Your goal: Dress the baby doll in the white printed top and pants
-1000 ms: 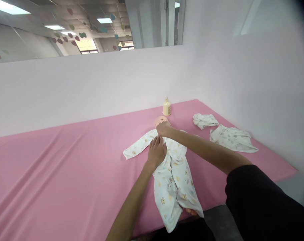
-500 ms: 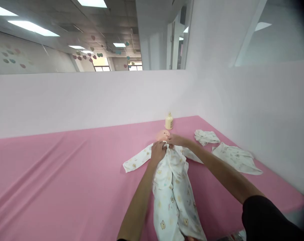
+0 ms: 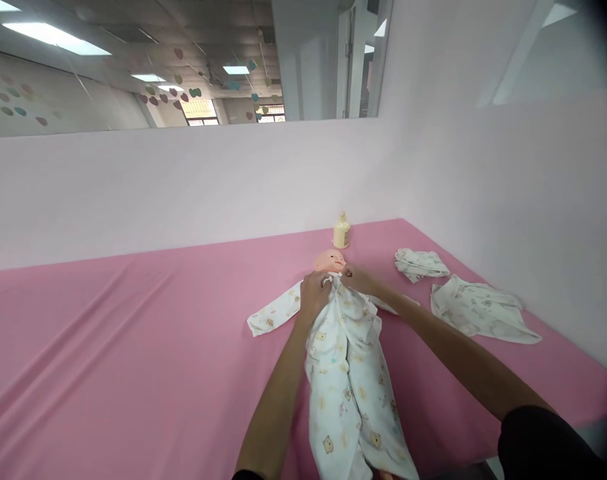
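The left hand's (image 3: 314, 294) fingers pinch the baby suit (image 3: 328, 380) at its collar, equally near the right hand (image 3: 359, 279), whose fingers curl across from them, grip unclear. The suit's long axis runs from there toward the person, the doll's head (image 3: 328, 259) just beyond the fingers. Around lies the pink desk (image 3: 133, 353), with a bottle (image 3: 341, 233) beyond, clothes (image 3: 483, 308) rightward, and white walls (image 3: 183, 183) behind.

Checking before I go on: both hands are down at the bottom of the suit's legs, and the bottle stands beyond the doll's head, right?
The hands' place is wrong: in the head view, the left hand and right hand are up at the neckline of the suit. The bottle does stand beyond the doll's head.
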`<state>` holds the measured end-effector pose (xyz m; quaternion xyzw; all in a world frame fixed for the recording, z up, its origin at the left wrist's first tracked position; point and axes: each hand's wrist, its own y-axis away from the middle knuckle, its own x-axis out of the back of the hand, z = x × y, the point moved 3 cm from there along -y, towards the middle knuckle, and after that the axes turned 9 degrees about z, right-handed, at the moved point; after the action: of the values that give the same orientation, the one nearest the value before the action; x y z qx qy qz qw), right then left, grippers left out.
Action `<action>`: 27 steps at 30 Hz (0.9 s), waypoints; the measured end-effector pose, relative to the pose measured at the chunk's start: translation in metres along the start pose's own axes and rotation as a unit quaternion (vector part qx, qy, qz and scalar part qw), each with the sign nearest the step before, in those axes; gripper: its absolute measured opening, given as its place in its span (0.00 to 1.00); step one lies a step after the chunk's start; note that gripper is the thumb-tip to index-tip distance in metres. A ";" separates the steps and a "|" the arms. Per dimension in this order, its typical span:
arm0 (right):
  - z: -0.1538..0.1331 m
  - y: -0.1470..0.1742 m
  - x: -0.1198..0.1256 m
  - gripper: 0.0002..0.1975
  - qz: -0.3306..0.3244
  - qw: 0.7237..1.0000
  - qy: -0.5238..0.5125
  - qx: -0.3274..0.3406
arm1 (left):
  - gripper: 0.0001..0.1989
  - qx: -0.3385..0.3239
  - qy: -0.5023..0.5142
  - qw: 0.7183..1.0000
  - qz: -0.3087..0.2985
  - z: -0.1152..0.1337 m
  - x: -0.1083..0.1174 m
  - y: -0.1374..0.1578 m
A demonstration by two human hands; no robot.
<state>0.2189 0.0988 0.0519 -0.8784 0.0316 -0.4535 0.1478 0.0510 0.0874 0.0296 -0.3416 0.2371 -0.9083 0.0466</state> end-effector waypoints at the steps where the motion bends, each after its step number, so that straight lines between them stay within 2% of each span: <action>1: 0.002 0.002 0.004 0.10 0.015 1.000 0.006 -0.015 | 0.11 0.008 0.005 1.000 0.000 -0.002 0.004 -0.001; 5: 0.005 0.016 0.015 0.10 0.061 0.995 0.021 -0.075 | 0.12 0.035 0.007 0.999 -0.007 -0.008 0.017 -0.003; 7: -0.001 0.026 0.015 0.08 0.048 0.995 0.033 -0.078 | 0.12 0.043 -0.009 0.999 -0.032 -0.007 0.021 -0.003; 10: -0.023 0.041 0.010 0.11 -0.004 0.996 0.079 -0.040 | 0.12 0.040 -0.052 0.996 -0.057 -0.002 0.024 -0.002; 12: -0.040 0.048 0.007 0.09 -0.020 0.991 0.130 -0.006 | 0.12 0.036 -0.081 0.994 -0.057 0.003 0.026 0.000; 17: -0.076 0.058 0.003 0.12 -0.056 0.950 0.297 0.083 | 0.12 0.025 -0.129 0.989 -0.074 0.011 0.028 0.001; 22: -0.098 0.056 -0.001 0.11 -0.103 0.930 0.333 0.118 | 0.10 -0.006 -0.149 0.984 -0.094 0.011 0.032 0.004; 27: -0.104 0.051 0.002 0.11 -0.137 0.919 0.343 0.140 | 0.09 -0.018 -0.147 0.984 -0.099 0.008 0.036 0.006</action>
<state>0.1398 0.0256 0.0956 -0.6354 -0.1040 -0.7423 0.1858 0.0286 0.0699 0.0538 -0.4940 0.2088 -0.8439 -0.0154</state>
